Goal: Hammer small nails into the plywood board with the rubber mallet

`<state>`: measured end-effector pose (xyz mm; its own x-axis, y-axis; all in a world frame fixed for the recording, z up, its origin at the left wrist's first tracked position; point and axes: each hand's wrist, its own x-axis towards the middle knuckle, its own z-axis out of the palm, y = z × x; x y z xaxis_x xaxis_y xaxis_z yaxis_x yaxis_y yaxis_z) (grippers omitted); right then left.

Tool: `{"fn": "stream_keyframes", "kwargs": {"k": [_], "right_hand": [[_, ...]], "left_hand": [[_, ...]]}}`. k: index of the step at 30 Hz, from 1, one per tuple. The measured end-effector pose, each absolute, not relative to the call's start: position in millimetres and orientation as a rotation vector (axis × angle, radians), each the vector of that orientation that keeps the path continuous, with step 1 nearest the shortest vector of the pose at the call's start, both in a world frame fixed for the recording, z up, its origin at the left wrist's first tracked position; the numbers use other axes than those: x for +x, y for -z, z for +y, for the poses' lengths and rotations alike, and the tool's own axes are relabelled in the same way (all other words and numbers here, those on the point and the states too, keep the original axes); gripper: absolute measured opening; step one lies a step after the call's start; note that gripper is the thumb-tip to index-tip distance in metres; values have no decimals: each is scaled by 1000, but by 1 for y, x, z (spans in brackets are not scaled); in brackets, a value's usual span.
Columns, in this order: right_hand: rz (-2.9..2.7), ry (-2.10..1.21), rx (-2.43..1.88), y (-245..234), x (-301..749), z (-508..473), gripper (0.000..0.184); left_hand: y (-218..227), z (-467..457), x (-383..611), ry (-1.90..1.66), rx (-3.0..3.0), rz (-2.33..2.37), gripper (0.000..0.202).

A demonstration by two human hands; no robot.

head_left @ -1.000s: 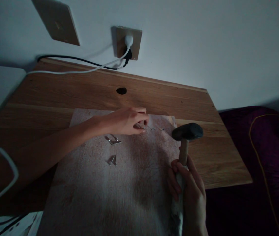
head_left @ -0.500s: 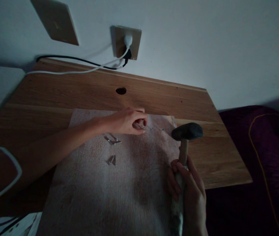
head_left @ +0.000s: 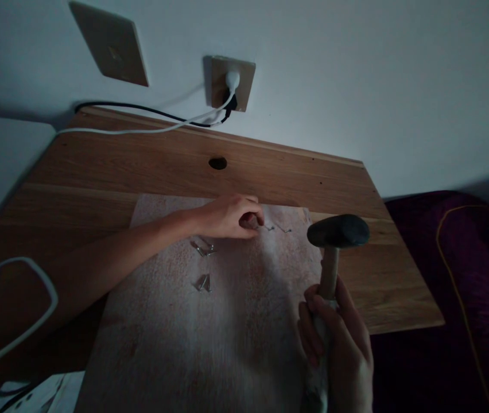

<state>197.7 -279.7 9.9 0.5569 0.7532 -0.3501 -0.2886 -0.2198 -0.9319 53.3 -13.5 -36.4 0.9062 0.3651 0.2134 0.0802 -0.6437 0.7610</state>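
A pale board [head_left: 210, 332] lies on the wooden desk [head_left: 107, 166]. My left hand [head_left: 227, 217] rests on the board's far part, fingers pinched together on something small that I cannot make out, probably a nail. Two nails [head_left: 279, 229] stand in the board just right of the fingers. Loose nails lie near the wrist, one cluster [head_left: 204, 248] close by and another [head_left: 204, 282] nearer to me. My right hand [head_left: 339, 344] is closed round the wooden handle of a hammer [head_left: 334, 241], whose dark head is raised above the board's right edge.
On the wall behind the desk a socket [head_left: 229, 83] holds plugs, and a black and a white cable [head_left: 141, 123] run along the desk's back edge. A white cable loop [head_left: 24, 304] lies at the left. A cable hole [head_left: 217, 163] opens in the desk. Dark purple fabric [head_left: 464, 275] lies right.
My left hand's fingers have curled tighter into a pinch at the same spot. The hammer is held slightly higher and to the right; the view shifted a little.
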Motion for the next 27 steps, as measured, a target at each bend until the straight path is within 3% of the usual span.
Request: {"fn": "stream_keyframes", "kwargs": {"k": [4, 9, 16, 22, 27], "right_hand": [[-366, -1087, -1520, -35, 179, -279, 35], [-391, -1189, -1500, -45, 162, -272, 48], [-422, -1274, -1583, -33, 158, -259, 48], [-427, -1157, -1542, -34, 159, -258, 44], [-446, -1189, -1521, -34, 158, -259, 38]], "left_hand": [[38, -10, 52, -421, 2232, 346, 61], [43, -8, 51, -424, 2184, 321, 77], [42, -12, 50, -471, 2163, 285, 61], [41, -10, 53, -437, 2252, 315, 19], [44, -10, 54, -447, 2226, 267, 9]]}}
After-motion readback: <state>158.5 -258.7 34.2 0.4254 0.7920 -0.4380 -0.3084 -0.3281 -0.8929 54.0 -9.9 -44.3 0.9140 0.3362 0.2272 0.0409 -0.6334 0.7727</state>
